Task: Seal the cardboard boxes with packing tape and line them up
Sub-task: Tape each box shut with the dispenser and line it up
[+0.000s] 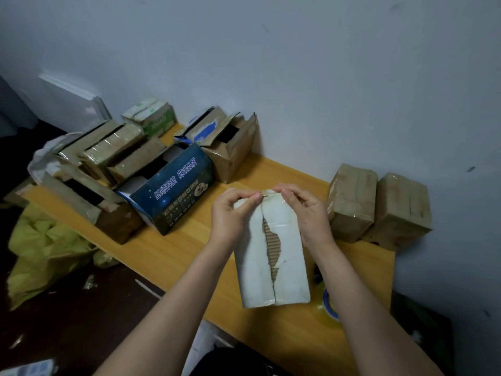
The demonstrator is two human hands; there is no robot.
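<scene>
A white cardboard box [287,256] lies lengthwise on the wooden table [173,248], its top flaps meeting along a torn seam that shows brown corrugation. My left hand [230,215] and my right hand [306,210] sit at the box's far end, fingertips pinching a short strip of clear tape [267,193] between them over the seam. A roll of clear packing tape with a blue core [329,305] lies on the table just right of the box, partly hidden by my right forearm. Two taped brown boxes [352,202] [398,210] stand side by side at the right.
Several unsealed boxes crowd the table's left: a dark blue printed box [176,191], brown boxes [230,147] [108,153], and a green-and-white box [151,118] by the wall. A yellow bag [46,251] lies on the dark floor at left.
</scene>
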